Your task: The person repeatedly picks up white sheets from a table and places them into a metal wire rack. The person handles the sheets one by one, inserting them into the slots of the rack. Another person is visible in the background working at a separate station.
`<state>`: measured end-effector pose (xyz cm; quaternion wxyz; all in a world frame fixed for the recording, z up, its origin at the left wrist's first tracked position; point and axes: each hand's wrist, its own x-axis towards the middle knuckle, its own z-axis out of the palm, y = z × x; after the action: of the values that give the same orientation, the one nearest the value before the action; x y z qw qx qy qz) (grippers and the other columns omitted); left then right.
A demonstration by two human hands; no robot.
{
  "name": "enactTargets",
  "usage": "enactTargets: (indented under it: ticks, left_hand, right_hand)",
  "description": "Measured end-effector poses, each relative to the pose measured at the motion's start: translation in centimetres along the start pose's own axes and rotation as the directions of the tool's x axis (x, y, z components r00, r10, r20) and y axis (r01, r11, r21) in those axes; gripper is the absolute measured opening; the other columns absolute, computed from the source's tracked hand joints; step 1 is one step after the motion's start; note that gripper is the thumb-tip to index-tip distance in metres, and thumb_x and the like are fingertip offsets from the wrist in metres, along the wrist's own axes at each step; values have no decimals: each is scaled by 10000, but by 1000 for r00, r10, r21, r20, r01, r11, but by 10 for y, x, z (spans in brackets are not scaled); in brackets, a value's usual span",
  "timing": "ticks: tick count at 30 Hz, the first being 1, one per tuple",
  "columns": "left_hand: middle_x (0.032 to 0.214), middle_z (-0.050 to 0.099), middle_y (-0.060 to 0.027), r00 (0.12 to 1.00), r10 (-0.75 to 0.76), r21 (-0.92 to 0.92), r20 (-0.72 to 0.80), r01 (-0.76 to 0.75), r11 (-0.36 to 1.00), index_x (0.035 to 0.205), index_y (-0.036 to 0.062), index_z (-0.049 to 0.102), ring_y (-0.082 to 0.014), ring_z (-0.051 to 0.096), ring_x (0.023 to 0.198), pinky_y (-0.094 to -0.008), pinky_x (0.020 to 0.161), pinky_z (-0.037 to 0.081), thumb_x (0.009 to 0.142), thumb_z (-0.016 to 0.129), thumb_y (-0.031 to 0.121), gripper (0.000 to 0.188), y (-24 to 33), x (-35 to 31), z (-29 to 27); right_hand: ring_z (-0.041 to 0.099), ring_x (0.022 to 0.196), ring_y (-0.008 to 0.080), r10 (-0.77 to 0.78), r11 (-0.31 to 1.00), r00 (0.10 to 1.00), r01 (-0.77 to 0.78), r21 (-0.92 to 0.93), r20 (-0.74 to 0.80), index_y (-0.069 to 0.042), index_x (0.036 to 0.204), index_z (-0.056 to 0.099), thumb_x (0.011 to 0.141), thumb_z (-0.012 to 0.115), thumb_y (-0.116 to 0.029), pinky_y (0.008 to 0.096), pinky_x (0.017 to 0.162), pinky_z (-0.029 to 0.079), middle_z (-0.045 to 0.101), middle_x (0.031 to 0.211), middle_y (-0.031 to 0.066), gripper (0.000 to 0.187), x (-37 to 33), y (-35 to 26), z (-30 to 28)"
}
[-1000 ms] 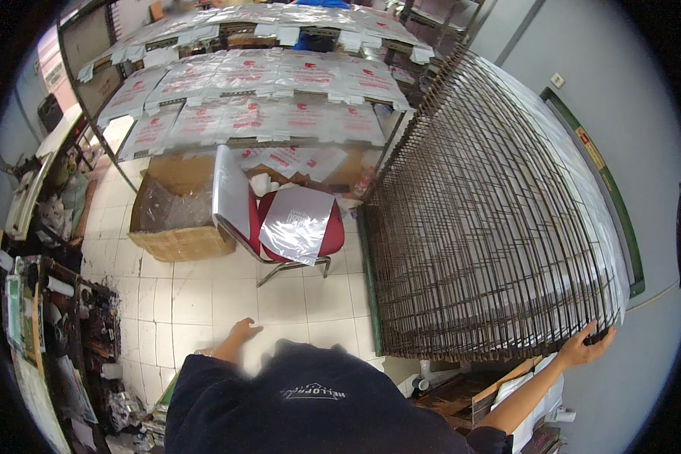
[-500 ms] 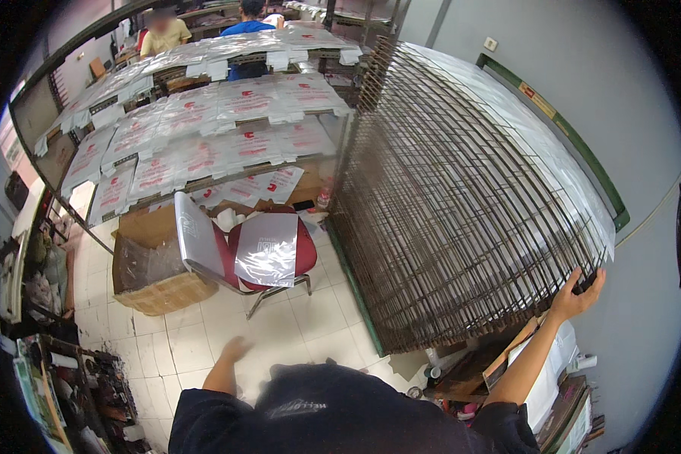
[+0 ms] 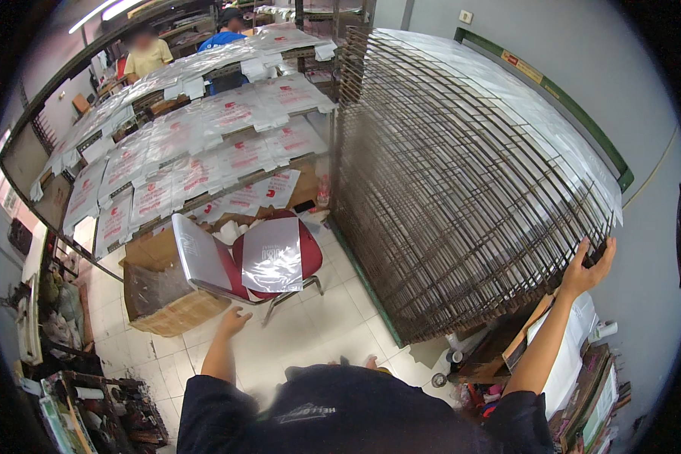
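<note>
To my right, a tall drying rack [image 3: 446, 197] holds many close-set wire trays, with translucent plastic sheets [image 3: 507, 98] lying over its upper side. My right hand [image 3: 585, 274] is at the rack's near right corner, its fingers curled round the dark end of a wire tray. My left hand [image 3: 233, 324] hangs in the air in front of a red chair [image 3: 310, 253], fingers apart, holding nothing. On the chair's seat lies a clear plastic sheet with white print [image 3: 271, 257]; another pale sheet [image 3: 195, 246] covers its backrest.
Behind the chair, tiered shelves carry plastic bags with red print [image 3: 227, 113]. An open cardboard box [image 3: 178, 314] stands left of the chair. Frames and boards [image 3: 583, 401] lean below the rack. Two people [image 3: 147, 57] are at the back. A cluttered shelf [image 3: 91, 401] is at lower left.
My view has shifted slightly. My left hand has lifted toward the chair's front, its fingers now spreading. My right hand remains at the rack's corner.
</note>
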<state>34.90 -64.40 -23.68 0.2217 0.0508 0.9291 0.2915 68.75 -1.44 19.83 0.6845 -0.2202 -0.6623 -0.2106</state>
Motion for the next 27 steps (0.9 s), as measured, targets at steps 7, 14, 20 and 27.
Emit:
enactTargets:
  ticks: [7,14,20,27]
  left_hand:
    - [1022,614,-213,992,-54,-18,115,57,998,1184,17,515,-311,593,965,-370,852,450,703,652,502,697,20,-9,31]
    - [1049,609,-196,989,-27,-3,146,27,1000,1200,17,504,-296,590,970,-367,857,448,708,643,527,722,-17,-22,74]
    - [1063,602,-210,966,-146,-4,212,150,989,1209,8,495,-306,577,1005,-368,882,440,707,644,534,742,8,-55,48]
    - [1073,597,-218,988,-92,66,120,84,994,1233,15,478,-313,579,1003,-363,882,442,705,650,535,761,-43,-39,78]
  right_hand:
    - [473,1139,291,48,998,999,-49,34,8,-17,1171,498,765,678,-108,379,969,340,501,1237,156,453,-1,-1,1]
    - [476,1130,289,63,998,998,-64,10,15,-18,1172,498,778,674,-135,374,964,345,502,1239,145,447,0,-6,1]
    - [491,1112,273,39,998,999,-39,-42,-11,-23,1179,513,800,663,-185,364,958,354,535,1210,121,439,-3,-3,0]
    - [471,1141,287,1,1000,1000,-1,-17,12,-14,1164,504,782,679,-153,384,968,339,506,1238,146,443,1,-5,-1]
